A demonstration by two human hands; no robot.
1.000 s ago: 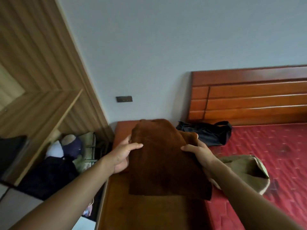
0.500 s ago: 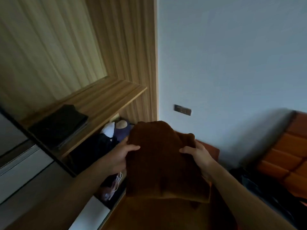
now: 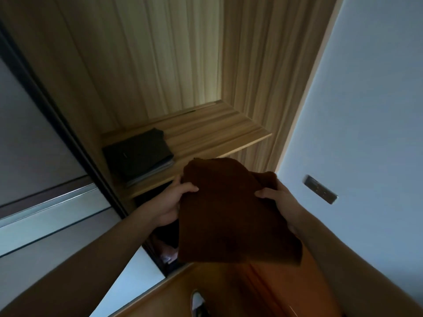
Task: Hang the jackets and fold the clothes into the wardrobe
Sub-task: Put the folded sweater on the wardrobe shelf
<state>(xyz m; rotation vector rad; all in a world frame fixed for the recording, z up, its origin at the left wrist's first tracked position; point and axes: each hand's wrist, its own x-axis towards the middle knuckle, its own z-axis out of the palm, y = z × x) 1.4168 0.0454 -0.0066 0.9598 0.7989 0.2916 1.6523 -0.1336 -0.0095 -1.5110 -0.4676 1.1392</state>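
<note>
both hands held a folded brown garment (image 3: 231,216) up in the air before the open wardrobe (image 3: 160,65). the left hand (image 3: 170,202) grasped its left edge, thumb on top and fingers tucked underneath. the right hand (image 3: 281,202) grasped the right edge the same way, thumb pressed onto the cloth. the garment's far end overlapped the front edge of the wooden shelf (image 3: 217,133); whether it touched the shelf could not be told. a stack of dark folded clothes (image 3: 137,154) lay at the shelf's left end, reaching to its front edge. the garment's near edge drooped below the hands. a grey sliding door (image 3: 45,156) stood at the left, and a switch plate (image 3: 320,189) sat on the pale wall at the right.
</note>
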